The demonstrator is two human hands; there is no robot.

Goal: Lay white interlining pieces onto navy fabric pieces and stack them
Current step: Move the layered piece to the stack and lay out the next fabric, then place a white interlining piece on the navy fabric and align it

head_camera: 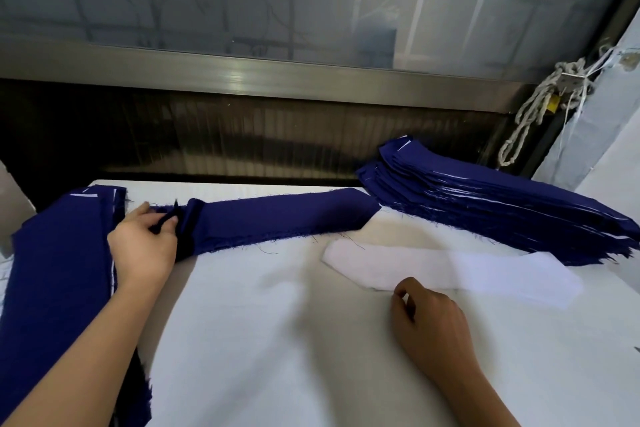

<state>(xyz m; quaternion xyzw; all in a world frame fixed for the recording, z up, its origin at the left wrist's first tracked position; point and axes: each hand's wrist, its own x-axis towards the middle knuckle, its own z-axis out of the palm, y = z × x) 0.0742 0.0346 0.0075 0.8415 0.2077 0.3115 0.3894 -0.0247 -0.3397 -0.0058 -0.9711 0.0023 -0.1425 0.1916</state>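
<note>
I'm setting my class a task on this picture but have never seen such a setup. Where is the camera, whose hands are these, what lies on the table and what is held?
There is no machine here: a person works with bare hands, and the one picture comes from a camera worn on their head, looking down. The left hand has its grip on the bunched end of a navy fabric piece stretched across the white table. The right hand, fingers curled, sits at the near edge of a white interlining piece; whether it pinches it is unclear. A stack of navy pieces with white edges showing lies at the right, and a pile of navy fabric at the left.
</note>
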